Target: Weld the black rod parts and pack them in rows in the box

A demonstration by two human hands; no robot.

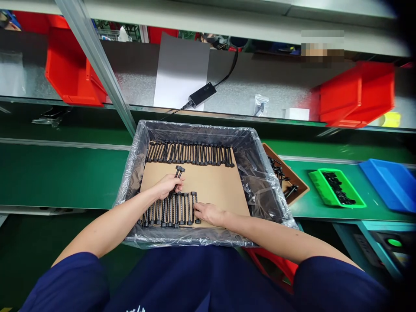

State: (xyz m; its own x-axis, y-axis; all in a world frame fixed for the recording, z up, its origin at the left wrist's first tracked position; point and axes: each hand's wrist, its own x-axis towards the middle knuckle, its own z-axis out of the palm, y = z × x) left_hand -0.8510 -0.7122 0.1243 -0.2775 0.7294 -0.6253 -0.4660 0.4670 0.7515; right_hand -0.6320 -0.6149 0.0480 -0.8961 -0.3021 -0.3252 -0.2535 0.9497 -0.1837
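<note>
My left hand [168, 185] is closed around a couple of slim black rod-shaped parts with wide heads [180, 168], held above the near row. The shafts look ribbed or twisted; their exact kind is unclear. My right hand [209, 213] pinches the shaft of a similar black part [196, 199] at the right end of the near row of black parts [162, 213]. A far row of black parts [191, 153] lies along the back. Both rows rest side by side on a cardboard sheet [221, 184] inside a plastic-lined bin [253, 141].
Right of the bin stand a brown box [299, 184] of loose black parts, a green tray [359, 203] with small black pieces and a blue tray [386, 184]. Above, a shelf holds red bins [341, 97], a white sheet [182, 71] and a black cabled box [202, 95]. A slanted metal post [100, 56] rises left.
</note>
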